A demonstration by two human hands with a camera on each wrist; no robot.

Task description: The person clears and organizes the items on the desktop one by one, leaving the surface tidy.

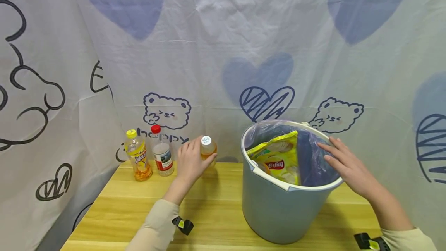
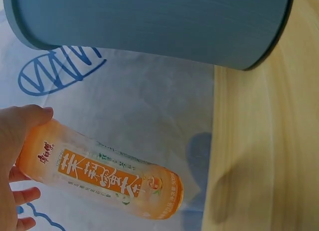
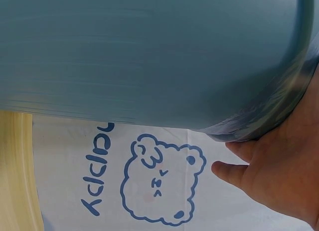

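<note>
My left hand (image 1: 190, 159) grips a tea bottle (image 1: 208, 146) by its upper part. The bottle has a white cap, and its orange label (image 2: 99, 173) shows in the left wrist view. Its base hangs just above the wooden table. To the right stands a grey-blue trash bin (image 1: 278, 208) with a clear purplish liner (image 1: 310, 158). A yellow Lay's chip bag (image 1: 278, 158) lies inside, partly covering an orange item. My right hand (image 1: 352, 167) rests on the bin's right rim, its fingers extended over the edge.
Left of my left hand, a yellow-capped bottle (image 1: 139, 158) and a red-capped bottle (image 1: 162, 156) stand upright at the back of the wooden table (image 1: 139, 204). A white patterned cloth (image 1: 209, 69) hangs behind the table.
</note>
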